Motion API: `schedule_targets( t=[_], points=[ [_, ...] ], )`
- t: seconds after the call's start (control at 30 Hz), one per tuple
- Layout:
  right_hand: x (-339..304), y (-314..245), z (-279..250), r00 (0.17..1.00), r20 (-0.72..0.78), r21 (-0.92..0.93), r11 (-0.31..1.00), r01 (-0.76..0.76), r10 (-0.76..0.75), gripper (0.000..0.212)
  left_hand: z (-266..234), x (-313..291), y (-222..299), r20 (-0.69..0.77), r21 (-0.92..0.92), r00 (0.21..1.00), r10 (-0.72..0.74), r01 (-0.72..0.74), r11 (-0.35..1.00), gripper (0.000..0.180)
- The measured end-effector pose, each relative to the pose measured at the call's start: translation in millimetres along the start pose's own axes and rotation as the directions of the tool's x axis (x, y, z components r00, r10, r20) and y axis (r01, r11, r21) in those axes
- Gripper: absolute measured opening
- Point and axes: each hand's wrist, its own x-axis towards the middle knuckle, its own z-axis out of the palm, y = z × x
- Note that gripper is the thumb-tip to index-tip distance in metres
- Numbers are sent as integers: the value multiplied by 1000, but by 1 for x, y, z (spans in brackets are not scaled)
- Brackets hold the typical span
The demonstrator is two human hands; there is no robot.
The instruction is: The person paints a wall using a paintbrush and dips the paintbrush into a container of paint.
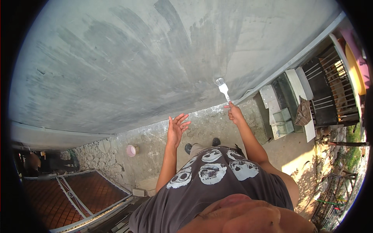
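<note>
My right hand (234, 113) is closed round the handle of a white paintbrush (223, 87). The brush points away from me, and its bristle end is at the grey wall (147, 70); whether it touches cannot be made out. Darker, streaky patches run over much of the wall's surface. To the left, my left hand (177, 129) is raised before the wall's foot with its fingers spread and nothing in it.
A small pinkish bucket (132, 150) stands on the concrete floor (155, 159) at the left, near a rough stone wall (99, 155). At the right are grey boxes (283, 97), a dark cloth (303, 112) and a barred cage (330, 81). Lower left lies a rust-brown gridded panel (93, 192).
</note>
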Motion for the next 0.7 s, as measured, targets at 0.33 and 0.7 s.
schedule_targets(
  t=[0.33,0.7],
  points=[
    [-187,-162,72,816,278,179,862,475,-507,49,6,6,-8,54,-43,998,26,-23,999,78],
    [-3,-4,6,968,-246,38,998,-47,55,43,1,-3,-17,53,-19,999,9,-8,1000,79]
  ],
)
